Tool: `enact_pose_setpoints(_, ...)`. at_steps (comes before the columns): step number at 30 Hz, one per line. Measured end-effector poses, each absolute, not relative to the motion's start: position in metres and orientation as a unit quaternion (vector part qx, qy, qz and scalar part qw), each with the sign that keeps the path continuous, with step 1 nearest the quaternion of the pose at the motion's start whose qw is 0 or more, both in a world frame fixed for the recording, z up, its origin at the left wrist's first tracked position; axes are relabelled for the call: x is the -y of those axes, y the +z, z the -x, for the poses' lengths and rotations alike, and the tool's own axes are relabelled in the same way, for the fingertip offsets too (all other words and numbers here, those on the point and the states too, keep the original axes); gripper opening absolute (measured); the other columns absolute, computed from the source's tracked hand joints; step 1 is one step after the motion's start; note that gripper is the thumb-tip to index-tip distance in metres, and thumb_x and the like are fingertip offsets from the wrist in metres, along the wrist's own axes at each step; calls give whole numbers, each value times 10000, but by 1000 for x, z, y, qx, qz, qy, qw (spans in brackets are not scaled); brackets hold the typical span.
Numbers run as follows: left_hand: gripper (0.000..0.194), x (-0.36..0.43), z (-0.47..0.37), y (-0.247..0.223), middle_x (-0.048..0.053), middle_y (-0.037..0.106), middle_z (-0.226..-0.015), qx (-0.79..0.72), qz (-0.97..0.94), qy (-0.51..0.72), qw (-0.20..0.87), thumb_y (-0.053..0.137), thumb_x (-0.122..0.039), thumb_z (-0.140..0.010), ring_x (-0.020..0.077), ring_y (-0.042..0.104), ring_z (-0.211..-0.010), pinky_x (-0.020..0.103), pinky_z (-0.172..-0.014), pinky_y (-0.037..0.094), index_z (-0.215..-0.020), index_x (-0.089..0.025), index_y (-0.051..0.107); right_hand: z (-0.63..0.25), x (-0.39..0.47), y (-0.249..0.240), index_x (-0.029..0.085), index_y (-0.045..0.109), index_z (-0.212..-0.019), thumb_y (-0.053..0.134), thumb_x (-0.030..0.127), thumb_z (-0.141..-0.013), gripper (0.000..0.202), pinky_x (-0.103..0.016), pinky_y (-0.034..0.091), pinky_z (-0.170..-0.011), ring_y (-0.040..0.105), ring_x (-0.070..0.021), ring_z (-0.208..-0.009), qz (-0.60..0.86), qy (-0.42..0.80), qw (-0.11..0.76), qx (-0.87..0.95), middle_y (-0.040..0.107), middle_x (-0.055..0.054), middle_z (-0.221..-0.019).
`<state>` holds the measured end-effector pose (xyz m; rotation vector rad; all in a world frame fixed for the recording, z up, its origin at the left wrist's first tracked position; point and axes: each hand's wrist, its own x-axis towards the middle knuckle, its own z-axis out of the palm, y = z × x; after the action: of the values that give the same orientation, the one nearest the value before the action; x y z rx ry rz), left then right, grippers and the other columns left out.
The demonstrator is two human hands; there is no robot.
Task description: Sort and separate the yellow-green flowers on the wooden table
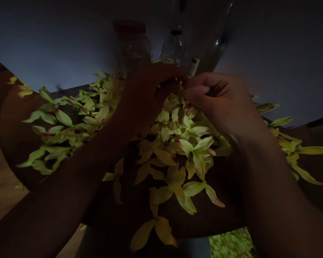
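Note:
Yellow-green flowers (174, 118) with pink-tipped petals are heaped over a dark round table. My left hand (148, 89), deep in shadow, reaches in over the heap with its fingers curled and pinched. Close beside its fingertips, my right hand (218, 93) pinches with thumb and forefinger. One yellow-green flower (180, 94) shows between the two sets of fingertips, held above the others. Its upper part is hidden by the fingers. Loose flowers lie under both forearms, and one cluster (154, 222) hangs at the near edge.
Behind the hands stand a jar with a red lid (130, 43) and a clear bottle with a dark cap (174, 48). A larger clear container (212, 46) leans beside them, against a pale wall (56, 46). Below the table, more yellow-green petals (233, 243) lie at lower right.

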<state>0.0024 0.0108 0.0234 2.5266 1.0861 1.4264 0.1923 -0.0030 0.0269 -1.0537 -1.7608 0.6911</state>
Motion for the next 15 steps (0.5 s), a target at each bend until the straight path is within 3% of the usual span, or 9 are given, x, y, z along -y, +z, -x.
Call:
enact_pose_setpoints(4, 160, -6, -5, 25, -90, 744, -909, -365, -772, 519, 34, 704, -110, -897, 93, 699, -872, 188, -768, 511, -1003, -219, 755, -188, 6, 29, 232, 808, -938, 745, 215, -876, 90, -245, 512, -615, 655, -115, -698, 414, 278, 496, 711, 737, -6, -765)
enact_pose_setpoints(9, 189, -12, -8, 15, -41, 755, -916, -281, -775, 565, 37, 734, -33, -853, 113, 718, -824, 220, -734, 571, -970, -182, 748, -182, 3, 20, 202, 791, -808, 715, 167, -879, 110, -213, 480, -582, 627, -97, -676, 349, 285, 577, 681, 687, 19, -728)
enact_pose_setpoints(15, 205, -14, -12, 10, -42, 746, -818, -318, -754, 568, 89, 880, -144, -741, 150, 714, -738, 281, -657, 559, -873, -205, 736, -174, 4, 16, 197, 754, -737, 722, 157, -868, 140, -219, 445, -564, 572, -88, -643, 358, 295, 604, 649, 611, 33, -675)
